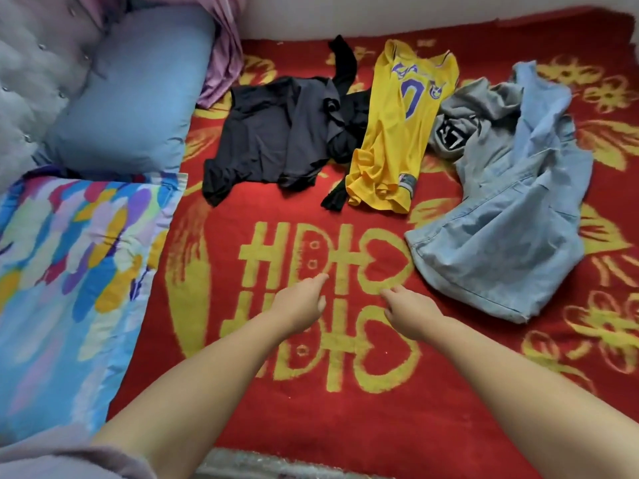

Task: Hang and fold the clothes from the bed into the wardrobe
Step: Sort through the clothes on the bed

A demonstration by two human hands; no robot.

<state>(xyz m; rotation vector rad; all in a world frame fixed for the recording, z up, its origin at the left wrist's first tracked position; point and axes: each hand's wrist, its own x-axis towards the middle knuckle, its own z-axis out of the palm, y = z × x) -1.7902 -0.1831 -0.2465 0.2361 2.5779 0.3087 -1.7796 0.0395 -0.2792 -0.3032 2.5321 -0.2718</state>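
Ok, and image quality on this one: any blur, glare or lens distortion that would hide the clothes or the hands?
Head view: soft even light, no glare or hard shadows. Wide-angle bending curves the red blanket edges and stretches the forearms. Slightly soft overall; yellow jersey, denim garment and dark shirt read clearly. Left hand and right hand are mildly blurred but unobstructed.
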